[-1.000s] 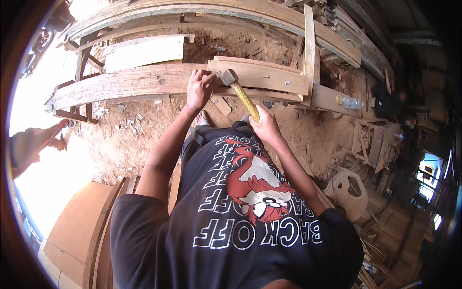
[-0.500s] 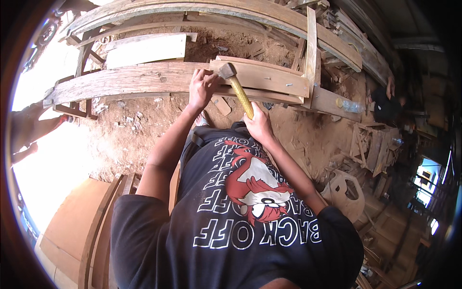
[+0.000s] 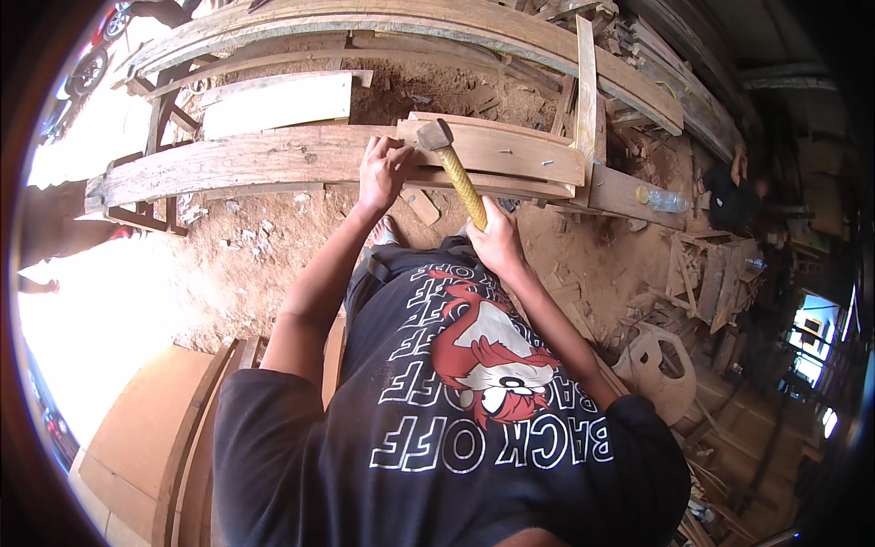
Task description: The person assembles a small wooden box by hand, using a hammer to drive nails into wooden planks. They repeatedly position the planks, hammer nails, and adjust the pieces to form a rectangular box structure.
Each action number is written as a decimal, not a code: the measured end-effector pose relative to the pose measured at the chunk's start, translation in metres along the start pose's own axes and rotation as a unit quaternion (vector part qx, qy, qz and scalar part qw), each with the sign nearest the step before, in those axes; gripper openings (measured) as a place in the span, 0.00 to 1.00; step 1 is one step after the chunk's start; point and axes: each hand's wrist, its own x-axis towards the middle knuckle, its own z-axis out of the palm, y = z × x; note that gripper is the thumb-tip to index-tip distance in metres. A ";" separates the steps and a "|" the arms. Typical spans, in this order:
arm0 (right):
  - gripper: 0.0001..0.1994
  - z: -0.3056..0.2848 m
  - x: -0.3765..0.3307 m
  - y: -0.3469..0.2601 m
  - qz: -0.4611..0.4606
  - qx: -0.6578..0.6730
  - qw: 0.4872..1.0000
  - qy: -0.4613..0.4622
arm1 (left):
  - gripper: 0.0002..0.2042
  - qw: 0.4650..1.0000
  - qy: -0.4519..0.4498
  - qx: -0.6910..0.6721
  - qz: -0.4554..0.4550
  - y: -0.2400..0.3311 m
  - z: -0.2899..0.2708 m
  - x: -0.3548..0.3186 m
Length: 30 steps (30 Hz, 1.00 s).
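Observation:
My right hand (image 3: 498, 239) is closed round the yellow textured handle of a hammer (image 3: 463, 187). The dark metal head sits over the left end of a short wooden board (image 3: 492, 146), and I cannot tell whether it touches. My left hand (image 3: 383, 173) is at that same end, thumb and fingers pinched together. Whatever is between these fingertips is too small to make out. Two nails stick up from the board's right part, one of them a thin nail (image 3: 548, 164). Beneath and leftward runs a long, weathered bench plank (image 3: 246, 162).
An upright wooden strip (image 3: 586, 87) crosses the board's right end. Beyond lies another long bench (image 3: 383, 27). A plastic bottle (image 3: 665, 200) lies on the plank at right. A plastic chair (image 3: 654, 369) and a wooden frame (image 3: 711, 278) stand at right. Another person's leg (image 3: 68, 223) shows at far left.
The hammer head has shifted very slightly relative to the board. My left hand keeps its pinch at the board's end. The person at far left has moved nearer the picture's edge.

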 end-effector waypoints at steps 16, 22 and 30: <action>0.23 0.000 0.000 -0.006 0.010 -0.026 1.000 0.004 | 0.07 1.000 0.009 -0.009 -0.028 0.007 0.001 0.000; 0.21 0.003 0.004 -0.004 0.013 -0.043 0.999 -0.032 | 0.08 1.000 -0.003 0.001 -0.018 0.004 -0.001 -0.001; 0.14 0.014 -0.003 -0.003 -0.012 -0.031 0.999 0.033 | 0.09 1.000 0.005 0.002 -0.025 0.011 -0.003 -0.001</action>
